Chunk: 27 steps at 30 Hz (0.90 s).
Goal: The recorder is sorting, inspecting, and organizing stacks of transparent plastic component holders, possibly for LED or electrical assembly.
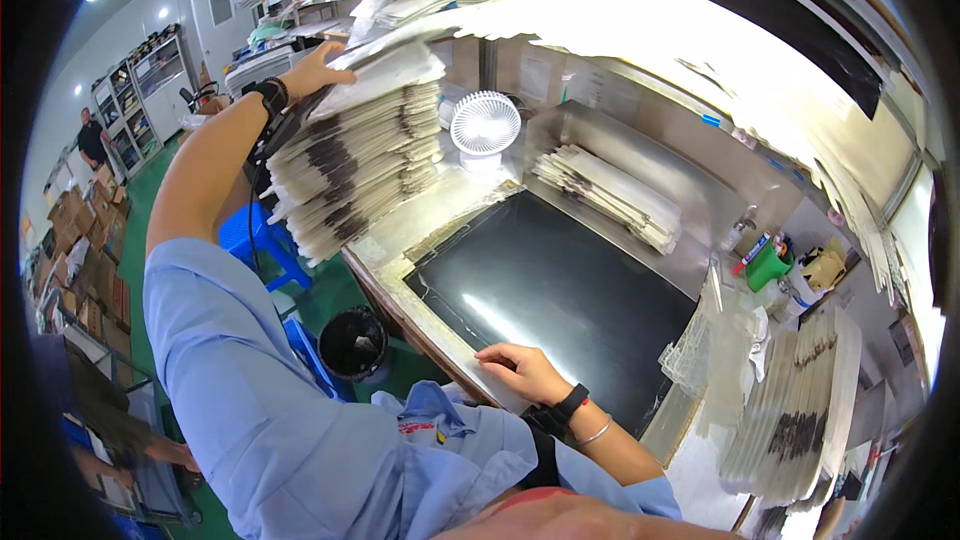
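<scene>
My left arm stretches out to a tall stack of thin white sheets or bags with dark smudged edges (pixel 360 155). At the stack's upper end, my left hand (pixel 318 72) rests with thumb and fingers apart; whether it pinches a top sheet is not clear. Below the stack lies a glossy black panel (pixel 570 270), set into the worktable. My right hand (pixel 528 372) is over the panel's near edge, its fingers loosely extended and nothing visible in them. Both wrists carry dark bands.
A small white fan (pixel 484 125) stands beside the stack. Behind the panel lies a bundle of sheets (pixel 610 195). At right are a green cup with markers (pixel 768 265) and another stack (pixel 795 410). A black bin (pixel 352 342) and blue stool (pixel 262 240) stand at left.
</scene>
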{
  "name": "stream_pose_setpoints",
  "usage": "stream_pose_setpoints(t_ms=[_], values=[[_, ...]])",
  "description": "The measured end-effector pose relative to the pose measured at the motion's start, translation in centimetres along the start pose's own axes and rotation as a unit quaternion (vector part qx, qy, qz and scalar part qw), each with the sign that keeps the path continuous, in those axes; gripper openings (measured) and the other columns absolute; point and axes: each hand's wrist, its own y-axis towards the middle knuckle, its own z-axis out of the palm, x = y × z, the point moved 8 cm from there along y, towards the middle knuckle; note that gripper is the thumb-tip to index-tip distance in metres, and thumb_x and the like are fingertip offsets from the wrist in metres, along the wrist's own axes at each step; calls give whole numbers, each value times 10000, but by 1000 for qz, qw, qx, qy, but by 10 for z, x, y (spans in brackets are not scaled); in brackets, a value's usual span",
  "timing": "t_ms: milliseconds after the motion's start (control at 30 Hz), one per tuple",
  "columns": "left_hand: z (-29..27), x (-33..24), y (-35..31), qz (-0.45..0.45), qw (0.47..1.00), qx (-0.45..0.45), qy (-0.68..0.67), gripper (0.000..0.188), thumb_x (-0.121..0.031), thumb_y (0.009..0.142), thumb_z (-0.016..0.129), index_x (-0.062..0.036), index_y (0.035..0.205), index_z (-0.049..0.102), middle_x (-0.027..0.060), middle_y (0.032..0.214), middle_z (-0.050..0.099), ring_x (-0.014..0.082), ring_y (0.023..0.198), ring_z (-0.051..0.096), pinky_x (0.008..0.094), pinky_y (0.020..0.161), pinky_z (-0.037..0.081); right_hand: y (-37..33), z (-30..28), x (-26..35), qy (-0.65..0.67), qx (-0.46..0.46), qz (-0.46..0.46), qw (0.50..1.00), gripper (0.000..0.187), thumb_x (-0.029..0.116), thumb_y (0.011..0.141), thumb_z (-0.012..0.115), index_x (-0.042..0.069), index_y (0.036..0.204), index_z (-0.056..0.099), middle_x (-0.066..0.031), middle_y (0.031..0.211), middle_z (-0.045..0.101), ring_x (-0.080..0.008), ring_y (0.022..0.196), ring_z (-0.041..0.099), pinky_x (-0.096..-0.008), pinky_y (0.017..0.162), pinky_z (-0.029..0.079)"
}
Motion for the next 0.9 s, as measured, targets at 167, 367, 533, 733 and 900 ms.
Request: stream_pose_setpoints(t_ms=[167, 367, 533, 733, 900], values=[[-36, -44, -30, 48, 973, -60, -216, 580, -444, 838, 607, -113, 1305, 511, 106, 1259, 535, 176, 1078, 514, 303, 971, 376, 0, -4, 8, -16, -15, 12, 1000, 214, 121, 885, 624, 44, 1081, 663, -102, 964, 687, -157, 836, 651, -280, 768, 514], [-70, -58, -80, -13, 900, -33, -435, 461, -454, 840, 600, -132, 1168, 575, 21, 1013, 596, 96, 894, 583, 266, 784, 480, 6, -32, 63, -118, -44, -62, 990, 226, 98, 861, 641, 55, 1082, 652, -138, 998, 663, -250, 873, 655, -323, 767, 528], [-37, -130, -126, 63, 837, -59, -541, 481, -473, 832, 589, -104, 1141, 586, 54, 1013, 630, 130, 883, 626, 280, 769, 511, 14, -70, 89, -266, -142, -148, 942, 634, 126, 756, 742, 39, 1316, 457, -190, 1307, 486, -336, 1190, 489, -390, 991, 419], [105, -219, -154, 127, 645, 88, -748, 711, -615, 844, 421, 4, 1169, 553, 148, 1059, 625, 237, 1010, 611, 376, 868, 501, 34, -78, 163, -411, -323, -274, 807, 1033, 248, 582, 837, 51, 1438, 294, -248, 1466, 246, -441, 1328, 289, -495, 1100, 272], [224, -276, -155, 3, 450, 203, -869, 726, -674, 847, 425, -18, 1127, 555, 139, 1037, 619, 259, 965, 595, 387, 870, 479, -8, -96, 149, -432, -428, -308, 732, 402, 122, 693, 694, 96, 1094, 671, -91, 1135, 641, -249, 1041, 612, -488, 1029, 375]])
